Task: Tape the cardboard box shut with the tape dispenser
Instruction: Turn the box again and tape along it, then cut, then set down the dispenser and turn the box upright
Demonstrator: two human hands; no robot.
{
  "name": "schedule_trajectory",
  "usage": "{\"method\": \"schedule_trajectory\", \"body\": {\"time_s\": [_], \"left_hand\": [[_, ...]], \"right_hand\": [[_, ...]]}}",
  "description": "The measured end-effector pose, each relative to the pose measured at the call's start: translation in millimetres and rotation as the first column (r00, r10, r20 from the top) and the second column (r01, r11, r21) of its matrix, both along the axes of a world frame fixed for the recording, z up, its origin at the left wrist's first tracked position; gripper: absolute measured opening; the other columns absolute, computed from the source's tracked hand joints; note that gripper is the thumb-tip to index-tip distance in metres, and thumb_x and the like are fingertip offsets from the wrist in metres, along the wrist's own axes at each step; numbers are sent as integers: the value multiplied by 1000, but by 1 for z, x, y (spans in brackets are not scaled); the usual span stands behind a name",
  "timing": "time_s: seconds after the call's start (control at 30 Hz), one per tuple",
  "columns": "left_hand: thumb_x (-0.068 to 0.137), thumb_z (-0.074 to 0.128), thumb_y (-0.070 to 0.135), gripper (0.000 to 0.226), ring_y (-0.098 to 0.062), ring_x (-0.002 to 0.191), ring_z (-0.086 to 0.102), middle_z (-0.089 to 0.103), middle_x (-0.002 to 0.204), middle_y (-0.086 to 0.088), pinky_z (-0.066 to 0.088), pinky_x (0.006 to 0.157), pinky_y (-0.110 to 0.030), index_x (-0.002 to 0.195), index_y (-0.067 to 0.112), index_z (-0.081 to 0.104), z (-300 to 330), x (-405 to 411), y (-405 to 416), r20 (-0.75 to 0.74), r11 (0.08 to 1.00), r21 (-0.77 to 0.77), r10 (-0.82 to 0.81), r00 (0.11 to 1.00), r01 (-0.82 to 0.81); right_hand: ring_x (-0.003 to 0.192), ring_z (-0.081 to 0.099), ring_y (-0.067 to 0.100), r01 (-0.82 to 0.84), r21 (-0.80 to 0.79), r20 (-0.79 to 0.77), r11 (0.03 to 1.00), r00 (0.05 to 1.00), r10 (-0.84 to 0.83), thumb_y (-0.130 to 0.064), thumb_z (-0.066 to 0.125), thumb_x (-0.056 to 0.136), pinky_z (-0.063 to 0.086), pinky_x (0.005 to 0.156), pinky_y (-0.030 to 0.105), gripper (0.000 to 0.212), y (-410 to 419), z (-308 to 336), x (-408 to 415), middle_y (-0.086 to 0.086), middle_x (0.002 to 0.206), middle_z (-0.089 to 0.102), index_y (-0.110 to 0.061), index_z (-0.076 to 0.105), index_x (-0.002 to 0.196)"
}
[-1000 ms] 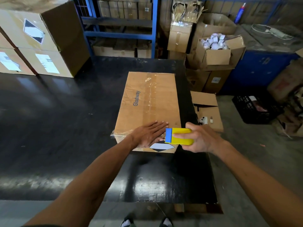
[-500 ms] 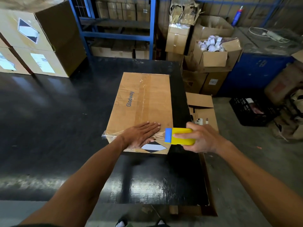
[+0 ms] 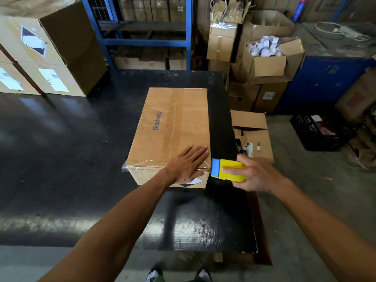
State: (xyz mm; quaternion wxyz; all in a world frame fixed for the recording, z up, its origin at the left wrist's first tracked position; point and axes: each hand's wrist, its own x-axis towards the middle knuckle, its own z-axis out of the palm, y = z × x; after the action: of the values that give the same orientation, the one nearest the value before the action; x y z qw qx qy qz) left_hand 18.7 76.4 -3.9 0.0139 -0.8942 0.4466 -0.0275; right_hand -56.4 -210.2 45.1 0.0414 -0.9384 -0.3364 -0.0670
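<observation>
A brown cardboard box (image 3: 171, 123) printed "Glodway" lies on the black table (image 3: 71, 149), flaps closed, with clear tape along its middle seam and across its near edge. My left hand (image 3: 186, 164) lies flat, fingers spread, on the box's near right corner. My right hand (image 3: 256, 173) grips a yellow tape dispenser (image 3: 231, 170) with a blue head, held just off the box's near right corner, the blue head touching that corner. A clear tape strip runs from the head onto the box edge.
Stacked large cartons (image 3: 40, 49) sit at the table's far left. Blue shelving (image 3: 142, 33) stands behind. Right of the table are an open floor box (image 3: 254, 135), a carton of tape rolls (image 3: 266, 58), a blue cabinet (image 3: 325, 82) and a black crate (image 3: 319, 133).
The dispenser has slid right along the box's near edge to just past its right corner. My left hand followed rightward on the box top.
</observation>
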Motion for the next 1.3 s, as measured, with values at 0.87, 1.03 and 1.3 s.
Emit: {"method": "schedule_trajectory", "body": {"time_s": [0.87,1.03,1.3], "left_hand": [[92,14,63,87,-33,152,-3,3,164,-19,-3,121,-53,156,4,8,-3,-8,-53,-137,888,-28,451,882,-459],[97,18,62,83,-29,152,-8,-2,165,-16,-6,122,-51,156,6,3,-3,-5,-50,-175,895,-4,439,881,-446],[95,16,64,85,-27,152,-8,-3,165,-15,-6,122,-49,156,6,4,-8,-4,-47,-174,901,-24,424,889,-434]], "right_hand": [[93,63,25,694,114,-546,711,642,-539,-58,65,74,51,80,36,55,18,-39,-9,3,101,64,-36,57,124],[101,61,30,912,83,-753,401,321,-574,-57,61,84,43,76,31,46,18,-73,-5,9,105,65,-17,57,107],[97,63,40,910,72,-649,407,353,-674,-38,48,100,38,69,35,44,30,-117,-5,28,102,67,0,71,100]]}}
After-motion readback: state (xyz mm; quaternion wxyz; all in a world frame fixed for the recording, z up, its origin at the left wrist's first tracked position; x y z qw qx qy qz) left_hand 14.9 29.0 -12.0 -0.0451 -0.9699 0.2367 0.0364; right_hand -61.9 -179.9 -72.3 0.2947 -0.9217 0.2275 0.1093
